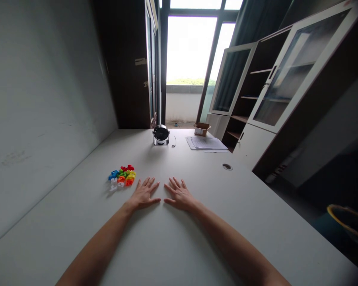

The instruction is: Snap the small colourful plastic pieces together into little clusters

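Observation:
Both of my hands lie flat on the white table [167,246], palms down, with fingers spread. My left hand [144,194] is just right of a small pile of colourful plastic pieces [122,174], not touching it. Red, blue, green, yellow, orange and white pieces make up the pile. My right hand [179,194] rests opposite, its thumb tip a short way from the left thumb tip. Nothing is held in either hand.
Towards the far edge stand a round black device [161,134] on a metal stand, a small open cardboard box [201,129] and papers [209,143]. A cable hole [227,167] is at the right. A wall borders the table's left side.

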`<state>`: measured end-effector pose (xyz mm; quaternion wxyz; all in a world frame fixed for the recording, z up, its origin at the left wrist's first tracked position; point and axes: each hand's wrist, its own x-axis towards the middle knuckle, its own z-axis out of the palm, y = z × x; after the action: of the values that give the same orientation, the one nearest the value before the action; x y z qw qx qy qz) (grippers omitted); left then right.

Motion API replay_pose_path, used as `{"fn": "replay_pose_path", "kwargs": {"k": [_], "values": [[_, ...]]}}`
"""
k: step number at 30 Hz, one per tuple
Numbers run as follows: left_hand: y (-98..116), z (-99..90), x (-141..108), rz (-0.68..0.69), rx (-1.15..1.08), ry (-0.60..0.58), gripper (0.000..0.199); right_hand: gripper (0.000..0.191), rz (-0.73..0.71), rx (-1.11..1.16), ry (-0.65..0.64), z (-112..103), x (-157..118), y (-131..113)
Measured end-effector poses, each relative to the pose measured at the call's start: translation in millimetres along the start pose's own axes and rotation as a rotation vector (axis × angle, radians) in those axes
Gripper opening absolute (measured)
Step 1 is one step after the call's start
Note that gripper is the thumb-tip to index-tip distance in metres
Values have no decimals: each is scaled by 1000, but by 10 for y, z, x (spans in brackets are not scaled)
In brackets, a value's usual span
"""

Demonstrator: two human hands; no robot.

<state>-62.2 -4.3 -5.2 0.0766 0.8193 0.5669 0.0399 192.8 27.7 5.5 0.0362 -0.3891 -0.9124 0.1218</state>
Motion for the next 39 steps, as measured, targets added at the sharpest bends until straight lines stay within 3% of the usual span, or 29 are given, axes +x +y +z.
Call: {"fn": "replay_pose_path", "kwargs": {"k": [8, 39], "values": [[-17, 36, 19, 34, -2, -37, 83, 88, -31, 19, -51, 11, 17, 24], [9, -21, -6, 13, -36, -14, 84, 86, -1, 12, -12, 8, 3, 9]]}}
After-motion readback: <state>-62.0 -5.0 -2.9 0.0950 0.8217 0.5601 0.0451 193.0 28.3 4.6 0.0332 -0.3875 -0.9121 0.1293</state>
